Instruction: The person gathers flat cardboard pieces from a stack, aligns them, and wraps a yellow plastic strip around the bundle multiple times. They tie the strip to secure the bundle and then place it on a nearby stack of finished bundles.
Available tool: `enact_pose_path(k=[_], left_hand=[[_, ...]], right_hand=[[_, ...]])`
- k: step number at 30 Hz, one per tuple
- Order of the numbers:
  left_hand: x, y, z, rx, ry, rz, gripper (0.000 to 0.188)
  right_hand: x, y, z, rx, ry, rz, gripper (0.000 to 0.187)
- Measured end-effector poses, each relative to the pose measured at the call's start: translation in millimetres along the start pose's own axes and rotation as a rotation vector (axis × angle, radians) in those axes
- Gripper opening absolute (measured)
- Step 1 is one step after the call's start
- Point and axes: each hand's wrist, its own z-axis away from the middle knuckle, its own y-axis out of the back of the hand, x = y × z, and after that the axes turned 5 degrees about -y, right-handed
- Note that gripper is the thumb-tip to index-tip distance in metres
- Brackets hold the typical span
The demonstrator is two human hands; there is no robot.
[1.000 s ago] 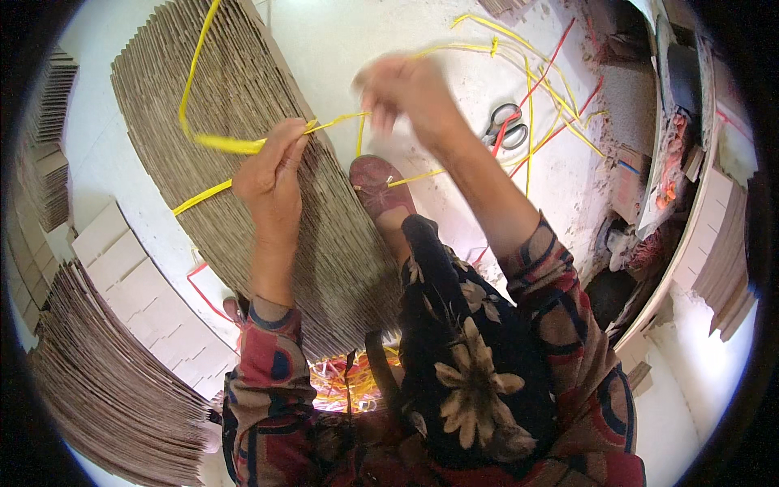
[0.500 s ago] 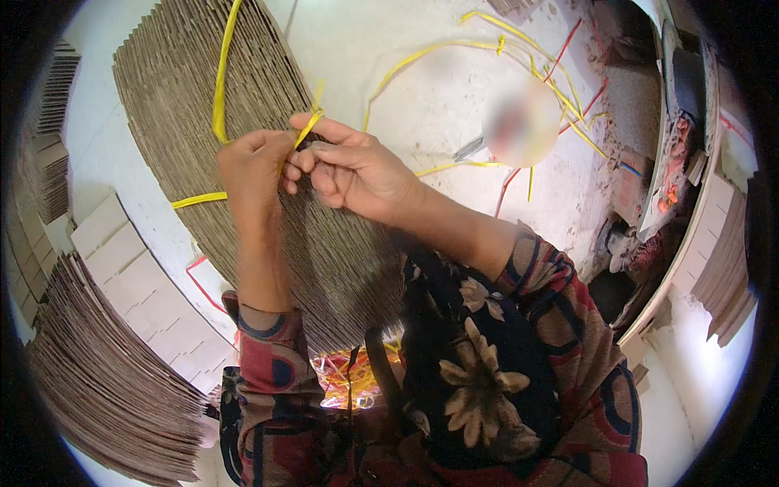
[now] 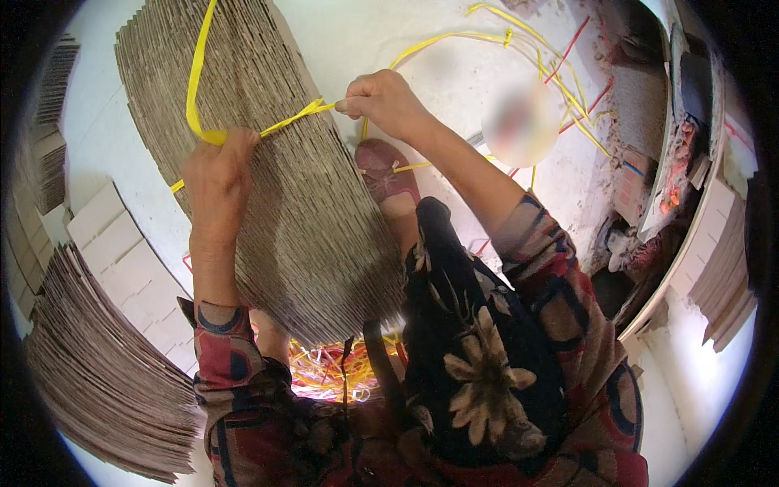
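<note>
A long stack of cardboard sheets (image 3: 312, 219) stands on edge in front of me, with a yellow plastic strap (image 3: 294, 118) running across it. My left hand (image 3: 219, 174) is closed on the strap over the stack, and a loop of the same yellow material rises from it toward the far edge. Beyond the stack's right side, my right hand (image 3: 381, 104) pinches the other end of the strap. Between the hands the strap is drawn taut, with a knot-like bunch close to the right fingers. Some of my left fingers are hidden from view.
Yellow and red straps (image 3: 572, 105) lie on the pale floor at the right. My shoe (image 3: 383, 169) rests beside the stack. Another cardboard stack (image 3: 105, 365) is at the near left, by flat pale sheets (image 3: 134, 260). A heap of coloured straps (image 3: 333, 373) lies below the stack.
My hands, which were together over the stack, have moved apart, the left toward the left and the right to the right. The strap between them has been pulled straight.
</note>
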Motion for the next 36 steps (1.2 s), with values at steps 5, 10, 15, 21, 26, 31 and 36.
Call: enact_pose_path(k=[5, 10, 15, 21, 26, 31, 36], left_hand=[[11.8, -4.4, -10.8, 0.054, 0.265, 0.89, 0.018], [15.2, -23.6, -27.2, 0.01, 0.307, 1.518, 0.02], [10.9, -24.7, -31.7, -0.026, 0.422, 1.711, 0.026], [-14.6, -21.0, -16.4, -0.159, 0.363, 1.253, 0.032], [-6.7, -42.3, -7.9, 0.144, 0.286, 1.089, 0.035], [-12.4, -51.1, 3.3, 0.254, 0.241, 1.028, 0.036], [-4.6, -50.5, -2.4, 0.253, 0.279, 1.016, 0.033]], right_hand=[[7.6, -14.7, -8.3, 0.022, -0.173, -1.028, 0.014], [-9.4, -33.5, -17.6, -0.087, -0.014, -1.681, 0.029], [-20.5, -22.6, -28.5, -0.294, -0.09, -1.612, 0.035], [-13.1, -0.7, -41.4, -0.222, -0.248, -1.095, 0.037], [-0.9, -5.4, -46.0, -0.157, -0.243, -1.216, 0.03], [31.5, -21.4, 22.1, -0.016, -0.377, -1.519, 0.037], [19.9, -45.3, 39.9, -0.17, -0.267, -1.032, 0.039]])
